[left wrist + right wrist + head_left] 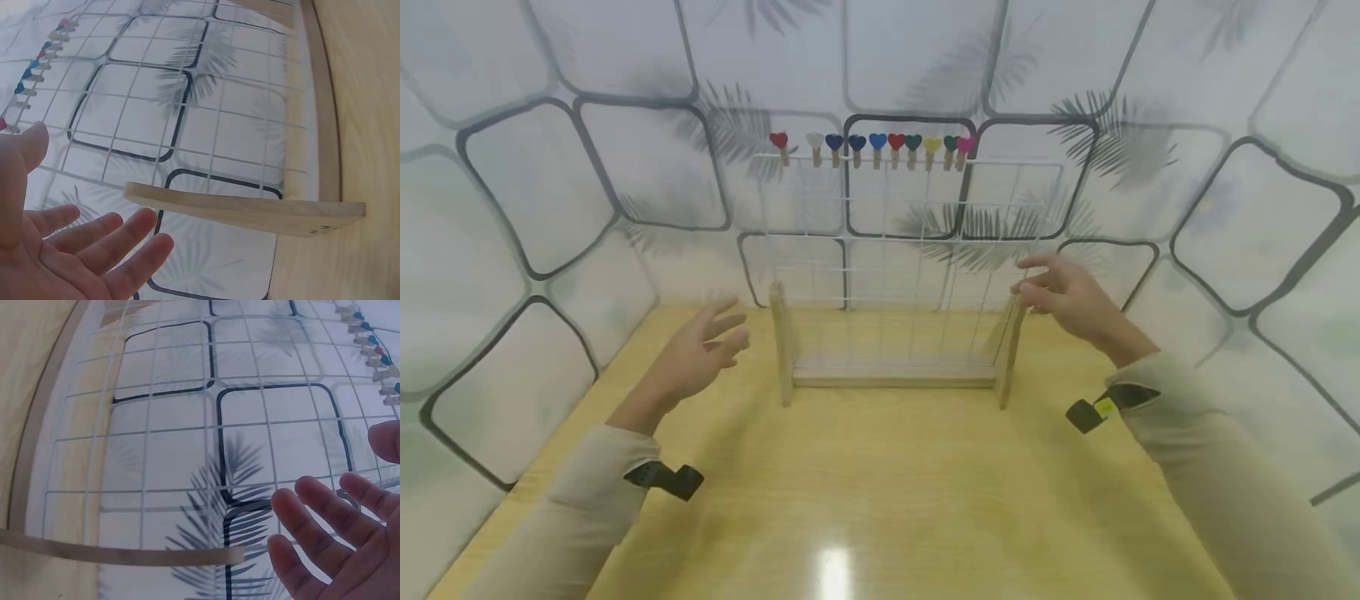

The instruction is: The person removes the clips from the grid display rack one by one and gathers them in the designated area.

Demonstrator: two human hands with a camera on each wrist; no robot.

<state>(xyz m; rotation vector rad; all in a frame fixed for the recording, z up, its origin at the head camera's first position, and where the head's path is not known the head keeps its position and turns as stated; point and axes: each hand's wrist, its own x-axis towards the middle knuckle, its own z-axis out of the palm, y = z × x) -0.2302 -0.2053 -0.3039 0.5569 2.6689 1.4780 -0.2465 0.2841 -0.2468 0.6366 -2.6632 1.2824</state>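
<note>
From where I stand, the white wire grid [883, 239] rises from its wooden stand on the worktop [880, 467], with a row of heart-topped clothespins [896, 142] along its top wire. Both hands are empty: the left hand [696, 350] hangs beside the left upright [782, 350] with its fingers loosely spread, and the right hand [1063, 296] is relaxed at the top of the right upright [1009, 358]. My worry would be a careless knuckle: a bump on one upright could skew or tip the light-looking rack, and a jolt might shake a clothespin loose, the pink and green ones being crowded together at the right end. From overhead, the right fingers overlap the upright, so contact is hard to judge; the right wrist view shows a small gap between those fingertips and the wood. Only the left wrist view reveals two dark screw holes [319, 230] near the left upright's foot, while the overhead view alone sets out all the heart colours clearly.
</note>
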